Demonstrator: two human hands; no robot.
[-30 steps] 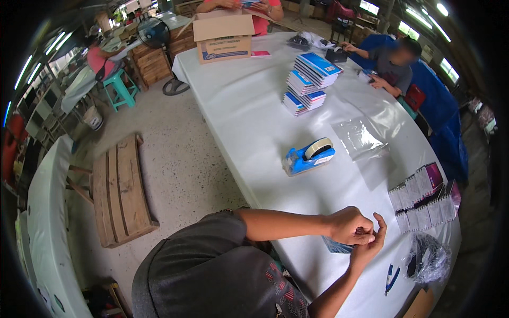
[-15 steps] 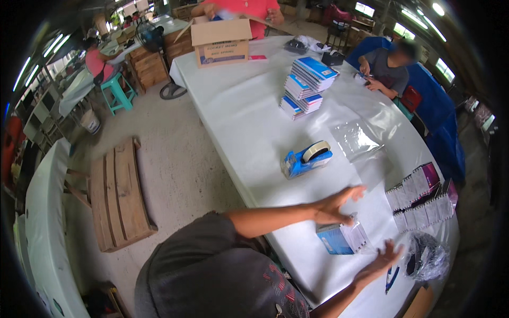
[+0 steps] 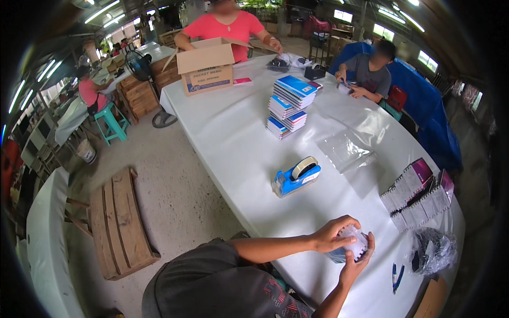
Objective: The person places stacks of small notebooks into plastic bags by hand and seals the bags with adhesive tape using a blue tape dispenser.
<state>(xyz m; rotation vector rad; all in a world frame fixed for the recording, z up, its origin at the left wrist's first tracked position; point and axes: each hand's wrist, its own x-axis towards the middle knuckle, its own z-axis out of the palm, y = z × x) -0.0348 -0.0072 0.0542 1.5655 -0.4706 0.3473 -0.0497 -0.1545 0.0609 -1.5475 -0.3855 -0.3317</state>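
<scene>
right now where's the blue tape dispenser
In the head view, the blue tape dispenser sits on the white table, just beyond the left hand, between the notebook stack and the hands.

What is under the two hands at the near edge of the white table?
Between the left hand and right hand sits a small clear-wrapped pack with a blue underside, resting on the white table. Both grips cover most of it, so its contents cannot be told.
</scene>
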